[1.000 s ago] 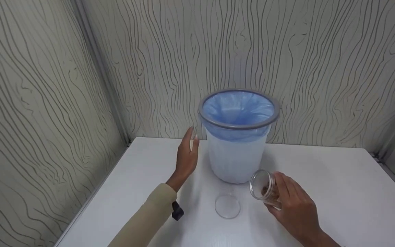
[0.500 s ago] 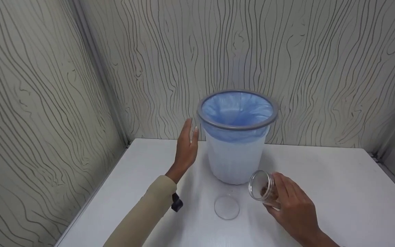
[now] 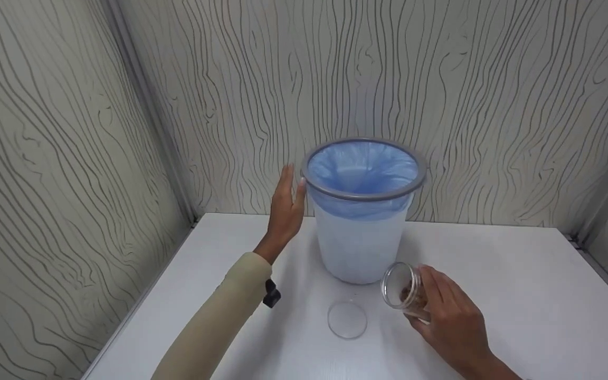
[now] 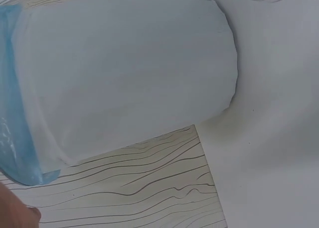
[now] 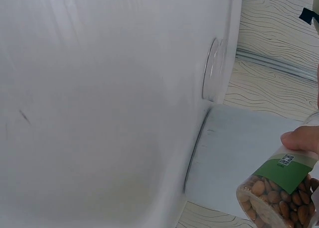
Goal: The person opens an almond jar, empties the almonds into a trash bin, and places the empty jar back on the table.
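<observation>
My right hand [image 3: 454, 322] grips a clear jar [image 3: 401, 287] tilted with its open mouth toward the left. Brown almonds [image 5: 279, 200] fill its lower end in the right wrist view, where a green label [image 5: 286, 171] and my thumb show. A white trash bin [image 3: 359, 243] stands upright, lined with a blue bag [image 3: 362, 208] under a grey rim ring [image 3: 364, 197]. Beside the bin's left side, my left hand [image 3: 286, 214] is raised with fingers straight, holding nothing; its fingertips are close to the rim, and whether they touch I cannot tell. The jar is apart from the bin's mouth.
A round clear lid [image 3: 347, 320] lies flat on the white table [image 3: 499, 274] in front of the bin. Wood-patterned panels [image 3: 251, 95] enclose the table at the back and sides. A black strap piece [image 3: 271, 294] hangs at the left sleeve [image 3: 219, 322].
My left hand has risen along the bin's left side, up toward its rim. The right hand and the tilted jar have stayed almost where they were.
</observation>
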Tool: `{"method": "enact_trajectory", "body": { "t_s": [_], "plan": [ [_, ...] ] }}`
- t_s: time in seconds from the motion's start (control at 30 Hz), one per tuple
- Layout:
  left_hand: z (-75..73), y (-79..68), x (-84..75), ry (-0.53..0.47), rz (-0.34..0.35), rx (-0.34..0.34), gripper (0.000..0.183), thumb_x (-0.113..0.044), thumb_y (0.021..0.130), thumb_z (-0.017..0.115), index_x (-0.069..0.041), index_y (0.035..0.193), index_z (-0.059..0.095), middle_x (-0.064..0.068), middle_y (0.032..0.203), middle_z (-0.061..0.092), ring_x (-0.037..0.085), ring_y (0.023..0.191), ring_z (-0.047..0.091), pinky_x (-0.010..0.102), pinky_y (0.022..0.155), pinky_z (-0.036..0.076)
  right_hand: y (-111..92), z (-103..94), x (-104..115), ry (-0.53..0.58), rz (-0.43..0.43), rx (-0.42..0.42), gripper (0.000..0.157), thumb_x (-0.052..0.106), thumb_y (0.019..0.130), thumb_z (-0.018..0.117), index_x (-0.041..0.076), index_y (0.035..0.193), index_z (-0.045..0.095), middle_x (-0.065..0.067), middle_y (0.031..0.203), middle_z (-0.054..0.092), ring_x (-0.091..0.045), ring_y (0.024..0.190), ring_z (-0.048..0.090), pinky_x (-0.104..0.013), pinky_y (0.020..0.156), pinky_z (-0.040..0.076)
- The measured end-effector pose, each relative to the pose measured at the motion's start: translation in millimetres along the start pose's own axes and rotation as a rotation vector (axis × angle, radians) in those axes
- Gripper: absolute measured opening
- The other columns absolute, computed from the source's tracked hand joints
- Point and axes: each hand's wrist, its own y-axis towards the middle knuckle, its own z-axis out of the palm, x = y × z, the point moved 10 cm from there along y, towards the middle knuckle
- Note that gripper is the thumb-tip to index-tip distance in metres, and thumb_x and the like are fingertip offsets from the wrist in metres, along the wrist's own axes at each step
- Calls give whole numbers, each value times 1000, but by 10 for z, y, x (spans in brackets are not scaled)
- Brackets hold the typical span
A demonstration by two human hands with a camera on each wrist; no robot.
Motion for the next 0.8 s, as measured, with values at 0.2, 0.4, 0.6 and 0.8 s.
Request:
{"method": "enact_trajectory", "body": {
  "t_s": [0.2,0.4,0.6,0.8],
  "plan": [
    [-1,104,-65,22,23,6,66,-43,111,36,-3,161,21,14,168,15,23,155,12,41,125,13,11,-26,18,14,-9,-51,106,25,43,101,-7,135,58,-22,123,66,-38,105,67,-51,85,57],
    [12,194,-80,63,29,20,65,-41,111,37,-2,161,22,14,168,15,24,156,13,42,125,13,20,-12,17,18,-11,-48,106,26,43,101,-7,134,59,-21,124,66,-37,105,67,-50,85,57],
    [58,278,-113,105,19,68,69,-44,110,37,-4,162,16,12,170,10,23,156,10,42,125,13,21,24,-3,20,-3,-14,104,26,45,101,-8,134,58,-21,124,65,-37,107,67,-50,87,57],
    [153,350,-153,126,-2,128,74,-51,109,34,-6,163,8,8,170,5,20,156,5,41,125,12,20,39,-23,22,11,-6,102,26,47,100,-6,135,59,-20,124,66,-36,108,67,-49,87,57]
  ]
}}
